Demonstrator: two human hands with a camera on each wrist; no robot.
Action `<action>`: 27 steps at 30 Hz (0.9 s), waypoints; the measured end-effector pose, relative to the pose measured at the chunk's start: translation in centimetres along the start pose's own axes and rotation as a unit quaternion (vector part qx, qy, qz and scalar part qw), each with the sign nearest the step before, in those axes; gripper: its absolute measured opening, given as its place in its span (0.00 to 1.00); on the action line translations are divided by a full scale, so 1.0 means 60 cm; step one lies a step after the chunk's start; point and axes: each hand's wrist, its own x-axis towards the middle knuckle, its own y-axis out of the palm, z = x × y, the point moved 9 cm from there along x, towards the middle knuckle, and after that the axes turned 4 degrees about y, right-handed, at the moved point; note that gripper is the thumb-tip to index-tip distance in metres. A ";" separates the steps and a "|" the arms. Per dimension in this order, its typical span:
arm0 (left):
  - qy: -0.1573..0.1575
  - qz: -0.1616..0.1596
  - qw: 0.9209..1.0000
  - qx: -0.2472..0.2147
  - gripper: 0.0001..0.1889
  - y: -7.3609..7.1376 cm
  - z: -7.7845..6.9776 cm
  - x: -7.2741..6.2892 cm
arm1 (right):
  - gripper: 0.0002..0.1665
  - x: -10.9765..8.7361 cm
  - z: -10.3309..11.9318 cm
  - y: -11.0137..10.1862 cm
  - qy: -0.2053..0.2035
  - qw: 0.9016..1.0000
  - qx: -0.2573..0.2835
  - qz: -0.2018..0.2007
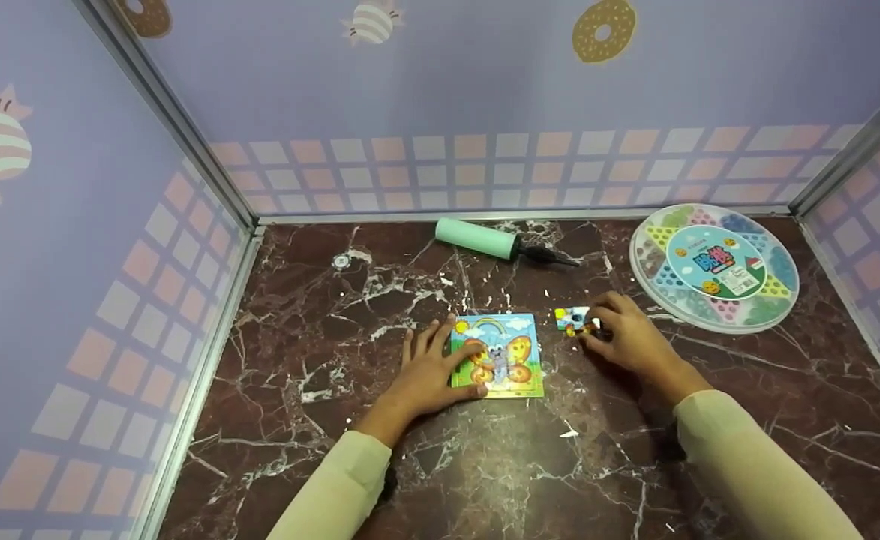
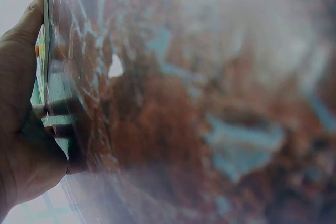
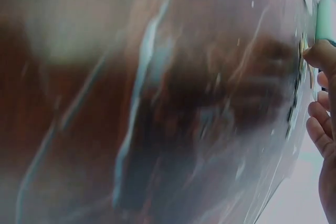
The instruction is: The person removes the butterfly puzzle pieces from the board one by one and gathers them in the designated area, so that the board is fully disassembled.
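Orange butterfly puzzle (image 1: 513,358) under left hand (image 1: 430,376), fingers spread; right hand (image 1: 632,337) pinches puzzle piece (image 1: 566,318); box (image 1: 714,264) apparently labelled 跳棋.

On the round box (image 1: 653,289), a label (image 1: 716,262) bears large Chinese characters (image 1: 713,259), apparently 跳棋, and print (image 1: 741,282) too small to read.

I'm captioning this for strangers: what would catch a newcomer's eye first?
Probably the bright butterfly picture under the left hand. The right hand pinches a small colourful fragment beside it. Next comes the round game box, back right, then the mint-green tool beyond the picture.
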 end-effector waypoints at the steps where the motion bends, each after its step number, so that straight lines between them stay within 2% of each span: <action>1: 0.000 -0.001 1.000 -0.001 0.41 0.000 0.000 0.000 | 0.17 -0.003 -0.006 -0.003 0.005 1.000 -0.001 0.001; 10: 0.005 -0.010 1.000 -0.011 0.40 -0.003 -0.003 -0.003 | 0.15 -0.032 -0.054 -0.033 0.030 0.999 -0.008 -0.013; 15: 0.001 -0.005 1.000 -0.008 0.40 -0.001 -0.001 -0.004 | 0.15 -0.047 -0.076 -0.040 0.052 0.999 -0.010 -0.008; 27: 0.002 -0.005 1.000 -0.007 0.40 -0.002 -0.004 -0.002 | 0.14 -0.051 -0.087 -0.041 0.054 0.998 -0.015 0.010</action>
